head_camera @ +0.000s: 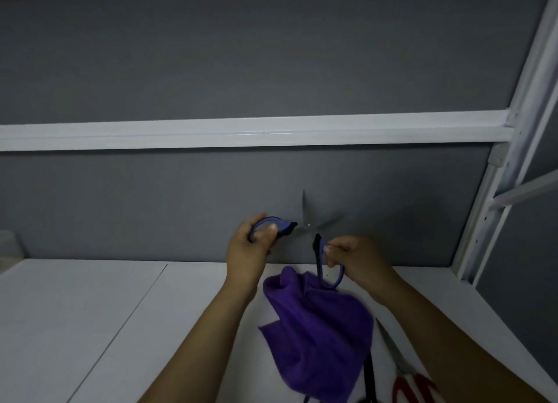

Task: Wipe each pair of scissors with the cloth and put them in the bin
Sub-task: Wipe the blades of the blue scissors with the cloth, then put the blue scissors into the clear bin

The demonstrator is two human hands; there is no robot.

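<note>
Scissors (308, 226): blue handles, grey metal blades spread wide, tips up and rightward; left hand (247, 251) and right hand (357, 260) each grip one loop.

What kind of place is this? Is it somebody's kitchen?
Probably a work bench, not a kitchen: a plain white table, a grey back wall in a white metal frame, and blue scissors held near a purple cloth, red scissors lying beside it.

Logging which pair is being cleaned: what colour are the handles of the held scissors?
Blue, with black near the pivot; the head view shows the scissors best.
</note>
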